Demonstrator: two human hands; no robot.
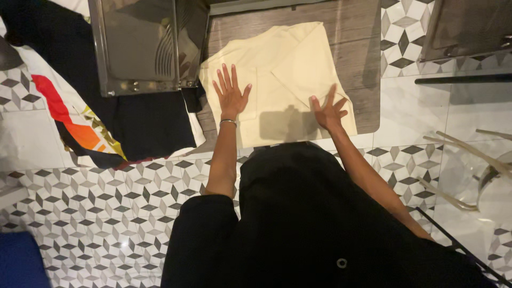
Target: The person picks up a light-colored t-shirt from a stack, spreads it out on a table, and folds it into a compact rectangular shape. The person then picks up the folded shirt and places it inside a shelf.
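A pale yellow garment (pixel 277 64) lies partly folded on a wooden surface (pixel 352 32), one corner turned over toward the right. My left hand (pixel 230 95) rests flat on its left part, fingers spread, a thin bracelet at the wrist. My right hand (pixel 328 111) presses flat on the garment's lower right part, near the folded flap's tip. Neither hand holds anything. My black clothing fills the lower middle of the view.
A grey metal-framed box (pixel 146 45) stands left of the garment. Black and multicoloured cloth (pixel 80 122) lies on the patterned tile floor (pixel 106 213) at left. A clear chair (pixel 474 165) is at right, a blue object (pixel 18 264) at bottom left.
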